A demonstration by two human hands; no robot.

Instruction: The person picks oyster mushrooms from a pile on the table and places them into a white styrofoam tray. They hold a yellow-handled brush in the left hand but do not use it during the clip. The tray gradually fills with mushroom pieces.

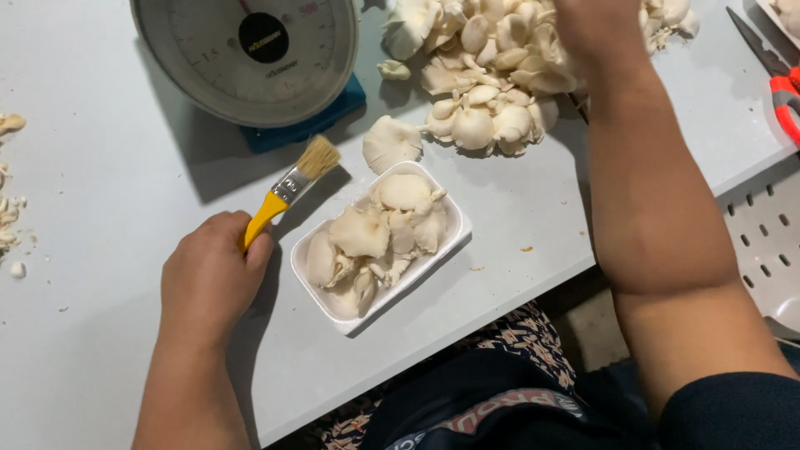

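My left hand (pixel 208 279) rests on the white table (pixel 108 217) and grips a yellow-handled paintbrush (pixel 292 187), bristles pointing up and right toward the scale. Just right of it sits a white foam tray (pixel 454 227) filled with pale oyster mushrooms (pixel 375 242). My right hand (pixel 596 29) reaches far across into a big pile of oyster mushrooms (pixel 492 75) at the table's back; its fingers are buried among them or cut off by the frame's top edge. One loose mushroom (pixel 390 143) lies between tray and pile.
A round dial scale (pixel 250 54) on a blue base stands at the back left. Mushroom scraps (pixel 10 208) litter the left edge. Red-handled scissors (pixel 779 83) lie at the far right. A white perforated crate (pixel 767 242) stands beyond the table's right edge.
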